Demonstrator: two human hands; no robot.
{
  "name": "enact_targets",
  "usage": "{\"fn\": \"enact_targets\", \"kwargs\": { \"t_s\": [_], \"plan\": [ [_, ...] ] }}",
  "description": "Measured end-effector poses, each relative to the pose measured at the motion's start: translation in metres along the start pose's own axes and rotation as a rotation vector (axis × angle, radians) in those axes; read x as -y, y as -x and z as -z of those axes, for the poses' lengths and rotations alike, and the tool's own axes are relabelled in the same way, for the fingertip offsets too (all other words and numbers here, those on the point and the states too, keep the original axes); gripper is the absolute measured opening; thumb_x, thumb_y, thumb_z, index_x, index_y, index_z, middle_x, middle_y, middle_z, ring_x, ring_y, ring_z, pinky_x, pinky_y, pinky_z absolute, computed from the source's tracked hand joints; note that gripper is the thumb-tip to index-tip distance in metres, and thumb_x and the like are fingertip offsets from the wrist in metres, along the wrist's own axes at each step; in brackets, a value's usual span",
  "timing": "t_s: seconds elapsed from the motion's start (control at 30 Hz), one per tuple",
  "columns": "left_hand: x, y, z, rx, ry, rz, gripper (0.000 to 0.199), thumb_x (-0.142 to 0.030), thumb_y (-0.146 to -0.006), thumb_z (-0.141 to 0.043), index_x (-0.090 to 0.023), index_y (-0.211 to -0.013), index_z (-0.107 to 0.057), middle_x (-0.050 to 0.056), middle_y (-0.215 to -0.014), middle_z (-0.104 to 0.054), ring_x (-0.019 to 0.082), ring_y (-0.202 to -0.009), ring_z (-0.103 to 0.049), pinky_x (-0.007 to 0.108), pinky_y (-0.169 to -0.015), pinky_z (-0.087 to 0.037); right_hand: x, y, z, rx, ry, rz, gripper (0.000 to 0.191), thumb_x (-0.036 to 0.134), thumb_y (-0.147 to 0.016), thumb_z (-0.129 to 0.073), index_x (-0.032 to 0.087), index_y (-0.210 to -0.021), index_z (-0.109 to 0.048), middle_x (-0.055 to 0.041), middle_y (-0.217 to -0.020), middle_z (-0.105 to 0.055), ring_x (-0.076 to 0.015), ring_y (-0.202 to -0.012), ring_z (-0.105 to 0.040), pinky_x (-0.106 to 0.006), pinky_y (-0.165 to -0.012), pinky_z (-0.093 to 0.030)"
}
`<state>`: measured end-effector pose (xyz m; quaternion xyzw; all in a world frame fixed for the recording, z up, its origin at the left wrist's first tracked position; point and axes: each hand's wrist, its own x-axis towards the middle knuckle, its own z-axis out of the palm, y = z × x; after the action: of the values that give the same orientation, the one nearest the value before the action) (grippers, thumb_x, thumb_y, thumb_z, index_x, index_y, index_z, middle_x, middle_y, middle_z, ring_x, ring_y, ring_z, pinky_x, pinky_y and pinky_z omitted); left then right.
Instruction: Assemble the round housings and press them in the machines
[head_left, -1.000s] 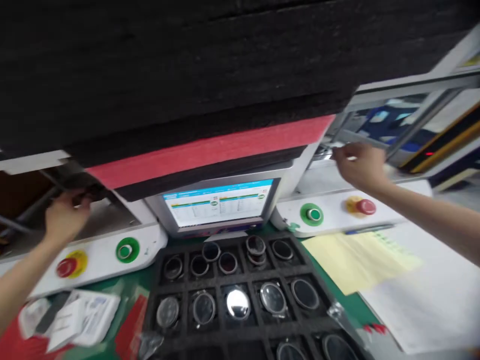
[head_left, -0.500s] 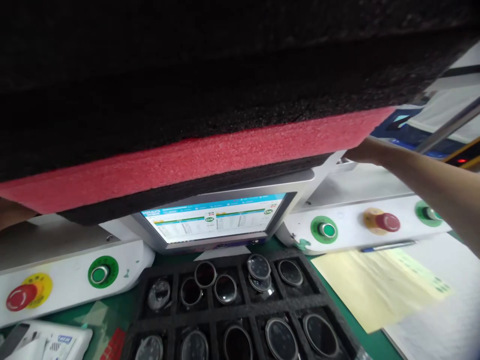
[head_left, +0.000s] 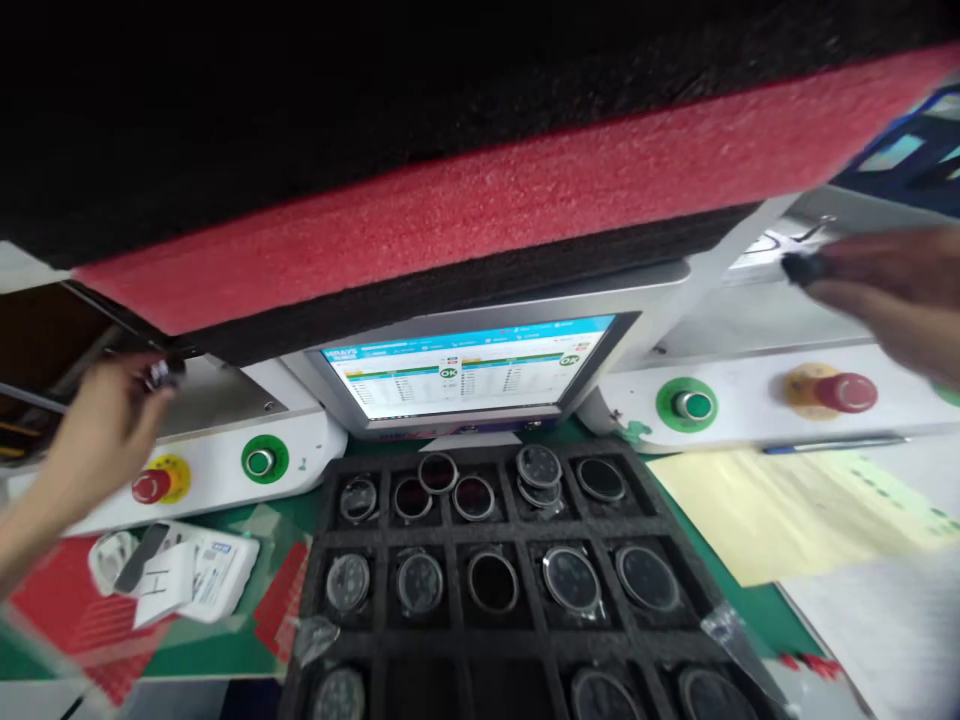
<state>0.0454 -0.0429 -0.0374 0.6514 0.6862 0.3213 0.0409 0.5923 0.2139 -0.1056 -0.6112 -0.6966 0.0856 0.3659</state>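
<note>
My left hand (head_left: 112, 425) is at the left, its fingers closed around a small dark round part (head_left: 163, 374). At the right edge, blurred by motion, my right hand (head_left: 892, 285) pinches another small dark piece (head_left: 802, 268) in front of the machine's right opening. Between and below the hands, a black foam tray (head_left: 442, 535) holds several round watch-like parts (head_left: 493, 582) in its compartments. Some in the back row overlap, and two compartments at the front look dark.
Black and red foam (head_left: 480, 190) hangs across the top. A screen (head_left: 480, 370) stands behind the tray. Green buttons (head_left: 691, 405) and red stop buttons (head_left: 851, 392) line the white panels. Yellow paper (head_left: 765, 510) and a pen (head_left: 836, 445) lie right, a white packet (head_left: 217, 575) left.
Both hands have come further into view, each with a small dark piece. The view has shifted, showing more of the tray's front and the left side.
</note>
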Motion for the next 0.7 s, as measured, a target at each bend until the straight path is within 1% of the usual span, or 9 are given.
{"fn": "enact_targets", "kwargs": {
  "t_s": [0.03,0.07,0.1,0.17,0.2,0.3,0.4,0.53,0.7],
  "plan": [
    [-0.002,0.013,-0.011,-0.059,-0.085,-0.006,0.06,-0.043,-0.075,-0.065,-0.047,-0.134,-0.053,0.002,-0.115,-0.068,0.046,-0.13,-0.043,0.065,-0.112,-0.031,0.006,0.033,0.002,0.032,-0.032,0.02,0.074,0.069,-0.088,-0.045,0.006,-0.122,-0.063,-0.0177,-0.112,-0.07,-0.025,-0.103,-0.069,-0.032,-0.086,-0.052],
    [-0.007,0.032,-0.025,-0.038,-0.128,-0.025,0.054,-0.039,-0.079,-0.062,-0.049,-0.131,-0.054,0.002,-0.12,-0.065,0.043,-0.124,-0.051,0.06,-0.108,-0.039,0.015,0.067,0.002,0.099,-0.063,0.08,0.071,0.073,-0.087,-0.046,0.012,-0.115,-0.067,-0.0153,-0.106,-0.072,-0.0251,-0.097,-0.071,-0.034,-0.084,-0.056],
    [-0.017,0.055,-0.042,0.01,-0.144,-0.072,0.047,-0.032,-0.082,-0.058,-0.049,-0.127,-0.056,0.002,-0.121,-0.065,0.038,-0.116,-0.059,0.056,-0.101,-0.049,0.026,0.1,0.001,0.194,-0.105,0.258,0.059,0.069,-0.092,-0.047,0.017,-0.111,-0.067,-0.0146,-0.108,-0.072,-0.0256,-0.097,-0.071,-0.036,-0.085,-0.058],
    [-0.045,0.103,-0.078,0.268,-0.143,-0.198,0.043,-0.016,-0.087,-0.052,-0.04,-0.123,-0.056,0.002,-0.125,-0.065,0.027,-0.111,-0.065,0.043,-0.093,-0.059,0.055,0.16,-0.003,0.369,-0.241,0.557,0.028,0.043,-0.101,-0.047,0.024,-0.118,-0.059,-0.0114,-0.119,-0.068,-0.0237,-0.107,-0.068,-0.033,-0.089,-0.06],
    [-0.061,0.123,-0.095,0.321,-0.12,-0.28,0.042,-0.009,-0.086,-0.048,-0.034,-0.119,-0.056,0.004,-0.122,-0.066,0.024,-0.108,-0.067,0.039,-0.091,-0.06,0.07,0.185,-0.005,0.45,-0.288,0.67,0.022,0.031,-0.101,-0.048,0.026,-0.121,-0.056,-0.0096,-0.122,-0.067,-0.0226,-0.112,-0.066,-0.031,-0.09,-0.06],
    [-0.101,0.154,-0.126,0.454,-0.117,-0.447,0.039,0.001,-0.083,-0.044,-0.02,-0.114,-0.055,0.011,-0.117,-0.068,0.025,-0.107,-0.068,0.038,-0.089,-0.061,0.102,0.231,-0.01,0.573,-0.303,0.861,0.03,0.013,-0.095,-0.046,0.024,-0.122,-0.055,-0.0101,-0.124,-0.066,-0.0223,-0.114,-0.064,-0.032,-0.093,-0.059],
    [-0.116,0.142,-0.122,0.521,-0.122,-0.494,0.045,0.0,-0.077,-0.054,-0.017,-0.118,-0.053,0.015,-0.121,-0.065,0.03,-0.113,-0.065,0.046,-0.093,-0.059,0.11,0.237,-0.012,0.615,-0.269,0.915,0.031,0.01,-0.094,-0.044,0.02,-0.121,-0.054,-0.0127,-0.121,-0.065,-0.0237,-0.113,-0.064,-0.036,-0.093,-0.059],
    [-0.117,0.099,-0.112,0.47,-0.132,-0.334,0.052,-0.012,-0.079,-0.064,-0.016,-0.129,-0.049,0.018,-0.133,-0.057,0.034,-0.124,-0.057,0.057,-0.103,-0.051,0.106,0.205,-0.023,0.537,-0.198,0.81,0.025,0.02,-0.097,-0.047,0.02,-0.121,-0.052,-0.0139,-0.126,-0.062,-0.0239,-0.119,-0.061,-0.038,-0.097,-0.057],
    [-0.112,0.038,-0.145,0.405,-0.144,-0.041,0.05,-0.019,-0.08,-0.07,-0.009,-0.126,-0.054,0.022,-0.133,-0.057,0.038,-0.127,-0.053,0.06,-0.108,-0.043,0.107,0.158,-0.072,0.45,-0.051,0.616,0.037,0.025,-0.087,-0.062,0.016,-0.122,-0.052,-0.0182,-0.123,-0.062,-0.0338,-0.114,-0.062,-0.051,-0.09,-0.058]
  ]
}}
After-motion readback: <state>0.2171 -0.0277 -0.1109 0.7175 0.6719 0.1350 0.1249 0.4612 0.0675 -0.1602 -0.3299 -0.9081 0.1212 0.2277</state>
